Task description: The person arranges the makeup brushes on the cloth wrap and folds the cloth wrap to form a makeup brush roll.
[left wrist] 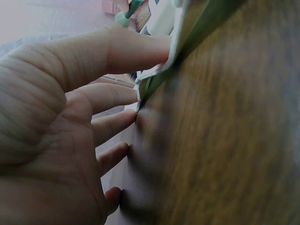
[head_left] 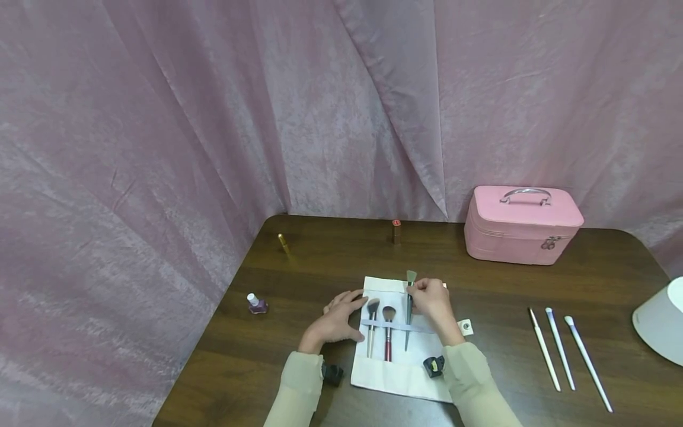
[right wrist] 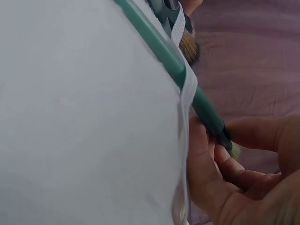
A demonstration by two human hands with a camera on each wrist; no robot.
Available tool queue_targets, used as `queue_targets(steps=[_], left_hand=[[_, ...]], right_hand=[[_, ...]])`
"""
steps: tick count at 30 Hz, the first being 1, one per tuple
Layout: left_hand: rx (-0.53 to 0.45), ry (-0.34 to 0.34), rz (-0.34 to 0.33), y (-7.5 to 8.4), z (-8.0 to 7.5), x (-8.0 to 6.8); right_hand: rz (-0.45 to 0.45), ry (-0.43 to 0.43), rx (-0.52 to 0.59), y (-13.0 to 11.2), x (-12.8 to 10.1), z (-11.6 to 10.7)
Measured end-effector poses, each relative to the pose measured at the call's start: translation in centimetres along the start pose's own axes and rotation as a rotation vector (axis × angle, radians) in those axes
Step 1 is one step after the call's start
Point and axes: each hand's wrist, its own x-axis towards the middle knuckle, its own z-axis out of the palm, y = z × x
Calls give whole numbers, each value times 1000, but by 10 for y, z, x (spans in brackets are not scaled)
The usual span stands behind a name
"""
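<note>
A white cloth brush roll lies unrolled on the table, with a pale elastic band across it. Tucked under the band are a makeup brush with a pale handle and one with a red handle. My right hand pinches a green makeup brush between thumb and fingers near its bristles. In the right wrist view, the green handle passes under the elastic. My left hand spreads over the roll's left edge, fingertips at the cloth and thumb on its rim.
Three slim brushes lie to the right, near a white lampshade-like object. A pink case stands at the back right. A brown lipstick, a gold tube and purple nail polish stand farther left.
</note>
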Motion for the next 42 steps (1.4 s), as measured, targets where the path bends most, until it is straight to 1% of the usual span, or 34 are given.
queue_targets(steps=[3, 9, 12, 17, 22, 42], left_hand=[[-2, 0, -7, 0, 0, 0], [0, 5, 1, 2, -1, -1], [-2, 3, 3, 2, -1, -1], [0, -3, 2, 2, -2, -1], [2, -11, -8, 1, -1, 0], [-7, -11, 1, 0, -1, 0]], right_hand=[[2, -5, 5, 1, -2, 0], [2, -4, 27, 2, -4, 1], [14, -6, 14, 2, -5, 2], [52, -32, -29, 2, -7, 2], [63, -22, -89, 3, -8, 1], [3, -69, -270, 8, -18, -3]])
